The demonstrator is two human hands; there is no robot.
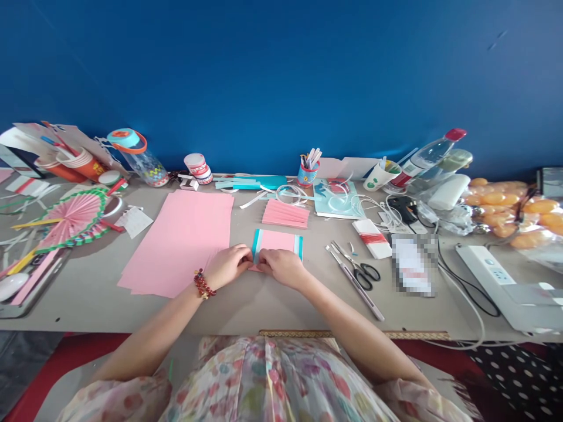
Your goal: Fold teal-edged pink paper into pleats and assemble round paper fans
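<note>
Head view: pink paper (278, 241) with 2 teal edges is laid mid-table (250, 308), between stacked pink sheets (180, 240) at left and scissors (359, 268) at right. Its near left part is touched by the left hand (227, 265), fingers bunched; its near edge is covered by the right hand (284, 266), fingers curled. Neither grip can be told, fingertips partly hidden. Pleated pink paper (285, 214) is seen just beyond, on the far side.

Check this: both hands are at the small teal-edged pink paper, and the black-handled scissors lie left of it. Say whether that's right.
Wrong side: the head view shows the scissors right of the paper. The left hand and right hand are indeed at it.
</note>
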